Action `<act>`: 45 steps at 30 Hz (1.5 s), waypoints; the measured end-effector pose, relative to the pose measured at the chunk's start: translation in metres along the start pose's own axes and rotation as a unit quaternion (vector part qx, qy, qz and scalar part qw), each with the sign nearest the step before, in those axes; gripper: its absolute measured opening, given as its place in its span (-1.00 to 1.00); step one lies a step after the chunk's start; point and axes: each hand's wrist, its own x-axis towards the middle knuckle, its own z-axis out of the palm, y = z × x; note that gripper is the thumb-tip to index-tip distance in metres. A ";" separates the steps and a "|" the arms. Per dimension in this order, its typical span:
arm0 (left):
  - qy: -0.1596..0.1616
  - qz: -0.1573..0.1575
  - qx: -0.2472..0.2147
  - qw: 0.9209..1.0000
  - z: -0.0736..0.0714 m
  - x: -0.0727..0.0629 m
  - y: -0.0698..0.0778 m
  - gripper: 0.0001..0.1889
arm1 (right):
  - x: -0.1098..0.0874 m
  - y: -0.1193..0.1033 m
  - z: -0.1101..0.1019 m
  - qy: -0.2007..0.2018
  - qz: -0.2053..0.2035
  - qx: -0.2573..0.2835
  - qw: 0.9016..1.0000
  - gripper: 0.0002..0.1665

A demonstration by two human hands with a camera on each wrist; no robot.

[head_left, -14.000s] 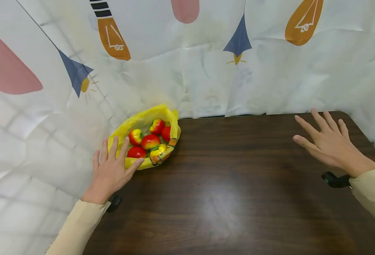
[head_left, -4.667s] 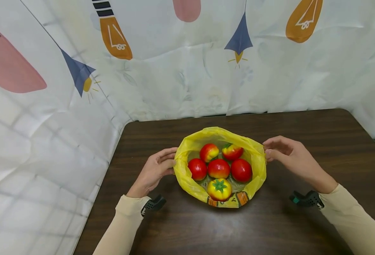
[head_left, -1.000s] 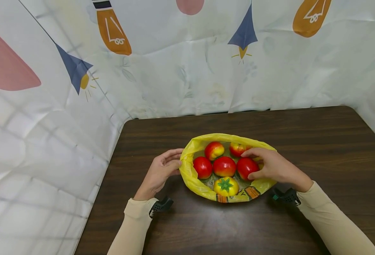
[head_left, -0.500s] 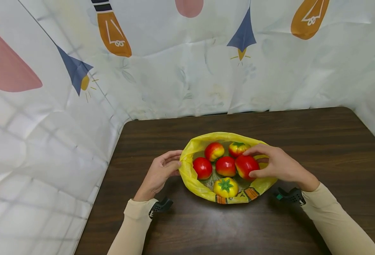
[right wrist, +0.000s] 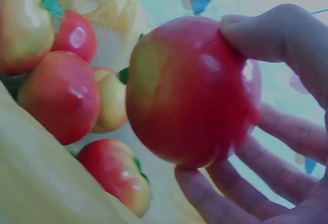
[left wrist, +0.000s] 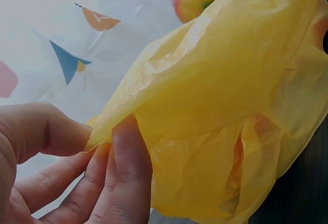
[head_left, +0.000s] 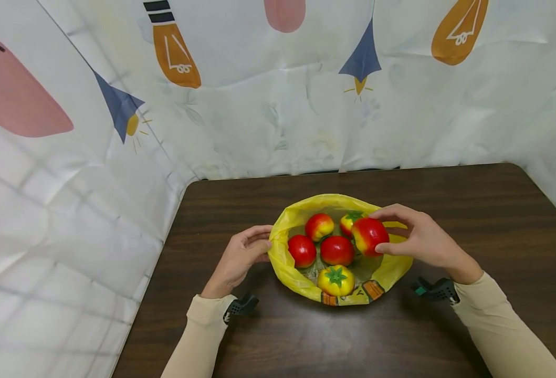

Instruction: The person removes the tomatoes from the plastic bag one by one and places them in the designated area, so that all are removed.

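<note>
The worktop point(head_left: 485, 210) runs on well past our right hand point(head_left: 424, 239) to its slanting right edge, and a strip of it lies between the yellow bag point(head_left: 282, 268) and the far edge. On the left, the distance from our left hand point(head_left: 240, 257) to the worktop's edge is shorter; on the near side, the surface stretches back between our forearms.

The bag stands between our two hands, its mouth spread wide and facing up. With the left hand we pinch the left side of its rim between thumb and fingers. With the right hand we hold a red-and-yellow fruit point(head_left: 369, 236), thumb on one side and fingertips on the other, over the right part of the mouth. From above it partly covers a leafy fruit point(head_left: 350, 222). The others lie inside the bag: a red-and-yellow one point(head_left: 319, 227) at the back, two red ones point(head_left: 337, 250) across the middle, and a yellow one with a green star-shaped top point(head_left: 336, 281) nearest us.

The surface is dark, wood-grained and slightly glossy. White cloth point(head_left: 259, 115) printed with bulbs and blue shapes hangs behind it and along the left.
</note>
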 end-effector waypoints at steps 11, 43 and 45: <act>-0.005 0.008 -0.011 1.000 0.001 0.000 0.001 -0.58 | -0.007 -0.009 -0.016 0.081 -0.047 0.011 0.996 -0.28; 0.007 0.012 0.010 1.000 0.001 -0.002 0.000 -0.57 | -0.040 0.046 -0.068 0.245 0.042 -0.009 0.969 -0.30; 0.007 0.012 0.012 1.000 0.001 -0.003 0.000 -0.57 | -0.040 0.051 -0.071 0.249 0.046 -0.013 0.967 -0.30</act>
